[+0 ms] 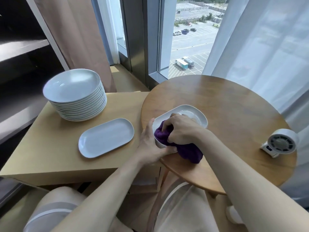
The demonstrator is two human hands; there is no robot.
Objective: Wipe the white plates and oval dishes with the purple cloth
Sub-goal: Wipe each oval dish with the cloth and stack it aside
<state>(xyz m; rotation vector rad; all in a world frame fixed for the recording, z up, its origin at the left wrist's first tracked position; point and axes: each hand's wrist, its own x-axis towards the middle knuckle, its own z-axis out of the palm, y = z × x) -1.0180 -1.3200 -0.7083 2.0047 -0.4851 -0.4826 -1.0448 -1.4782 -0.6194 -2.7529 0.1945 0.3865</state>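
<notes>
**Inspector:** State of the hands?

**Recorder:** Left hand (150, 144) grips the near rim of a white plate (192, 114), with the thumb laid along its left edge and the fingers curled round the near rim. Right hand (180, 129) has its fingers curled into the purple cloth (189, 151) and holds it bunched against the inside of that plate.

**Inspector:** Location of the plate?

**Recorder:** On the round counter (234, 106), at its left edge nearest the person. The far half of the plate's inside is uncovered. The cloth covers the near half, and its loose end trails over the near rim onto the wood.

**Inspector:** Other crockery?

**Recorder:** On the square counter (50, 148), which stands lower and to the left, there are two items. One oval dish (106, 137) lies flat and alone near the round counter's edge. A stack of plates (75, 96) stands behind it, apart from it, towards the far left corner.

**Inspector:** Anything else on the round counter?

**Recorder:** A small white fan (279, 143) at the right edge, well apart from the plate. Window (190, 39) and curtains lie beyond.
</notes>
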